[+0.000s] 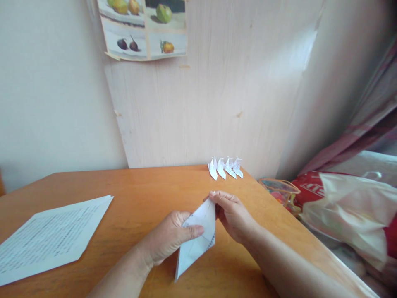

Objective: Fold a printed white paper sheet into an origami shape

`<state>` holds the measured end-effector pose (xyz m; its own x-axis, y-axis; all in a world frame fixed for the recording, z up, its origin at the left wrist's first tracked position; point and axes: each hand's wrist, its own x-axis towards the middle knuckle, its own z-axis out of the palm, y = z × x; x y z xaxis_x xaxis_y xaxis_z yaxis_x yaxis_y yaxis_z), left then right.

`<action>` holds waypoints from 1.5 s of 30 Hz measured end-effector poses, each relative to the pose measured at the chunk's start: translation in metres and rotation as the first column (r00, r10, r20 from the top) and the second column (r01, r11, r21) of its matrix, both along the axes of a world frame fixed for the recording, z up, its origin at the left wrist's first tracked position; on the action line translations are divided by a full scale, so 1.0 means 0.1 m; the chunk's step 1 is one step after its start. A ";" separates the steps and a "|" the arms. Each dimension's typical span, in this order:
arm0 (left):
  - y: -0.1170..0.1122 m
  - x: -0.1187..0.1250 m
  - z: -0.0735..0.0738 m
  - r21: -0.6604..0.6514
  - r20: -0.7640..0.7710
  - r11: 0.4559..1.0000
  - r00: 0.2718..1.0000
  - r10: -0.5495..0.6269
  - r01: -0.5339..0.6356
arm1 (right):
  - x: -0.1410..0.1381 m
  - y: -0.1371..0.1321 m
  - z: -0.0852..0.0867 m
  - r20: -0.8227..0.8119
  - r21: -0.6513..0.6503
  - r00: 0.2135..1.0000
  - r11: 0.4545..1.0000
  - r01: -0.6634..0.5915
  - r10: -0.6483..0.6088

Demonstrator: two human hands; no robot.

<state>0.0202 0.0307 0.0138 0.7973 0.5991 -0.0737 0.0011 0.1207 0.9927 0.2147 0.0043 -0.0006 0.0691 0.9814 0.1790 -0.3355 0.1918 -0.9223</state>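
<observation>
A folded sheet of white paper [198, 242], shaped like a tilted diamond with bits of print along its edges, is held up above the wooden table [149, 186]. My left hand [172, 234] grips its left side, thumb flat across the front and the other fingers hidden behind. At the paper's top corner, my right hand [231, 211] pinches the tip between thumb and fingers. Several small folded paper cranes [221, 169] stand in a row at the table's back edge, beyond my right hand.
A stack of printed sheets [58, 236] lies on the table at the left. Beyond the table's right edge are plastic bags [344, 215] and a mesh basket [279, 188]. Fruit pictures [145, 31] hang on the board behind the table.
</observation>
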 end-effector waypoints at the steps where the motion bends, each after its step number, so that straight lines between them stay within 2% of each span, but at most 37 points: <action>1: 0.00 0.00 0.00 0.006 -0.001 1.000 1.000 -0.004 0.004 | 0.00 0.01 0.00 -0.011 -0.003 1.000 1.000 -0.001 0.001; 8: 0.01 -0.03 0.02 0.027 -0.010 0.997 0.997 -0.075 0.076 | 0.00 0.03 -0.01 -0.080 -0.020 0.996 0.999 0.025 -0.027; 15: 0.00 -0.03 0.01 0.000 0.009 0.994 0.994 -0.106 0.106 | 0.01 0.04 -0.03 -0.149 -0.104 0.988 0.994 0.033 -0.049; 18: 0.01 -0.03 0.00 -0.007 0.003 0.996 0.996 -0.088 0.088 | 0.03 0.05 -0.02 -0.100 -0.120 0.995 0.993 0.018 -0.031; 22: 0.03 0.00 -0.01 -0.029 0.049 0.999 0.998 0.039 -0.037 | 0.04 0.04 0.02 -0.047 -0.117 0.997 0.991 -0.065 0.060; 25: 0.07 0.01 -0.02 -0.057 0.111 0.984 0.979 0.173 -0.168 | 0.04 0.03 0.03 -0.049 -0.174 0.997 0.983 -0.063 0.055; 28: 0.12 0.01 -0.04 -0.086 0.145 0.959 0.949 0.278 -0.268 | 0.02 0.02 0.00 -0.002 -0.210 0.997 0.975 -0.071 0.072; 33: 0.19 0.00 -0.10 -0.144 0.176 0.897 0.881 0.439 -0.418 | -0.07 -0.03 -0.08 0.117 -0.199 0.973 0.965 -0.173 0.199; 39: 0.20 0.03 -0.11 -0.196 0.201 0.864 0.844 0.498 -0.464 | -0.21 -0.09 -0.15 0.233 -0.241 0.914 0.930 -0.278 0.333; 45: 0.24 0.03 -0.14 -0.240 0.266 0.852 0.812 0.519 -0.466 | -0.23 -0.08 -0.16 0.236 -0.252 0.930 0.942 -0.221 0.281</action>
